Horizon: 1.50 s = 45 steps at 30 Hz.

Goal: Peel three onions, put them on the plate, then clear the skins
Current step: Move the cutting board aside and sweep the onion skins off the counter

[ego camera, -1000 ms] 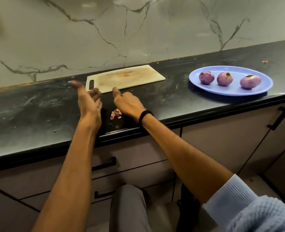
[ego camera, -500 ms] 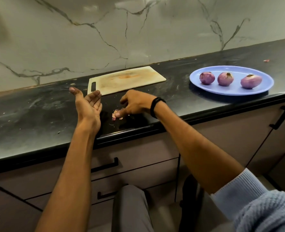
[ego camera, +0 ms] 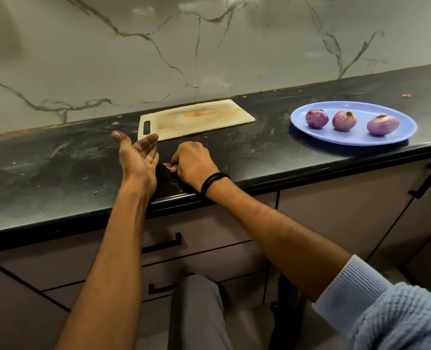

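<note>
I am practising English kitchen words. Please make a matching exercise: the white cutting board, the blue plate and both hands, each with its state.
1 white plastic cutting board
2 blue oval plate
3 left hand
4 right hand

a pinches onion skin scraps
b carries three peeled purple onions
c open, palm showing
d lies flat by the marble wall

Pairs: 1-d, 2-b, 3-c, 4-a

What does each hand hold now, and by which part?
The left hand holds nothing. The right hand pinches a mostly hidden onion skin scrap between thumb and fingertips.
</note>
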Available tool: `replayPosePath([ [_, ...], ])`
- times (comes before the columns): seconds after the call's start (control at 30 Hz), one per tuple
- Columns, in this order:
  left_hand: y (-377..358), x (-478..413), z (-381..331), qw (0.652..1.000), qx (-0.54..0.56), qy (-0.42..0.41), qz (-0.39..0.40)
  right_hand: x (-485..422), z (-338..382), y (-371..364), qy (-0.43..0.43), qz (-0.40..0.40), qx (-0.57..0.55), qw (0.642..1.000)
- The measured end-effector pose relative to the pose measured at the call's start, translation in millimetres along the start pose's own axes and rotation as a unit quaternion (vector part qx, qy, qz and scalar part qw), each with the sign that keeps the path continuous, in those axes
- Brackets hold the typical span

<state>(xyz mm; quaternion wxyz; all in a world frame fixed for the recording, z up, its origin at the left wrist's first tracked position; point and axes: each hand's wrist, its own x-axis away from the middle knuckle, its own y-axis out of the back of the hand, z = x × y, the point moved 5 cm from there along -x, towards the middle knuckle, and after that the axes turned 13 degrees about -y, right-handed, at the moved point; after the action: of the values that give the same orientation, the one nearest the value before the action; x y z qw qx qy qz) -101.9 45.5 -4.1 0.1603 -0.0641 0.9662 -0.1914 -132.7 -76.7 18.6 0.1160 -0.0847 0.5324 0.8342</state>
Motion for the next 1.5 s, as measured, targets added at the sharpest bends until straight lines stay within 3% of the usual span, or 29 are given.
replayPosePath([
  [0.33, 4, 1, 0, 0.999, 0.024, 0.033, -0.021, 16, 13, 2, 0.012, -0.088, 0.022, 0.996],
  [0.47, 14, 4, -2, 0.989, 0.106, 0.096, -0.038, -4, -2, 6, -0.096, -0.046, -0.02, 0.994],
  [0.53, 16, 6, -4, 0.98, 0.145, 0.123, -0.055, -19, -15, 11, -0.202, 0.027, -0.178, 0.963],
  [0.57, 16, 6, -4, 0.976, 0.158, 0.133, -0.07, -23, -17, 14, -0.241, 0.083, -0.288, 0.923],
  [0.63, 13, 7, -5, 0.968, 0.172, 0.151, -0.101, -26, -9, 25, -0.244, 0.167, -0.428, 0.854],
  [0.67, 10, 8, -5, 0.964, 0.176, 0.162, -0.114, -26, 0, 33, -0.217, 0.186, -0.442, 0.851],
  [0.73, 2, 11, -6, 0.955, 0.195, 0.183, -0.129, -24, 21, 44, -0.147, 0.206, -0.385, 0.888],
  [0.8, -6, 16, -9, 0.942, 0.233, 0.198, -0.134, -21, 41, 47, -0.078, 0.217, -0.262, 0.937],
  [0.87, -14, 20, -13, 0.93, 0.28, 0.199, -0.129, -19, 54, 45, -0.024, 0.219, -0.157, 0.963],
  [0.97, -15, 20, -13, 0.905, 0.34, 0.212, -0.142, -22, 60, 47, 0.049, 0.138, -0.069, 0.987],
  [1.13, 1, 17, -12, 0.891, 0.347, 0.222, -0.189, -25, 18, 54, -0.006, 0.059, -0.145, 0.988],
  [1.27, 12, 16, -15, 0.886, 0.365, 0.201, -0.203, -8, -21, 18, -0.045, 0.153, -0.066, 0.985],
  [1.37, 19, 22, -20, 0.882, 0.376, 0.185, -0.214, 3, -21, -11, -0.014, 0.192, 0.003, 0.981],
  [1.5, 29, 48, -35, 0.868, 0.405, 0.162, -0.239, 6, -6, -15, 0.006, 0.198, -0.038, 0.979],
])
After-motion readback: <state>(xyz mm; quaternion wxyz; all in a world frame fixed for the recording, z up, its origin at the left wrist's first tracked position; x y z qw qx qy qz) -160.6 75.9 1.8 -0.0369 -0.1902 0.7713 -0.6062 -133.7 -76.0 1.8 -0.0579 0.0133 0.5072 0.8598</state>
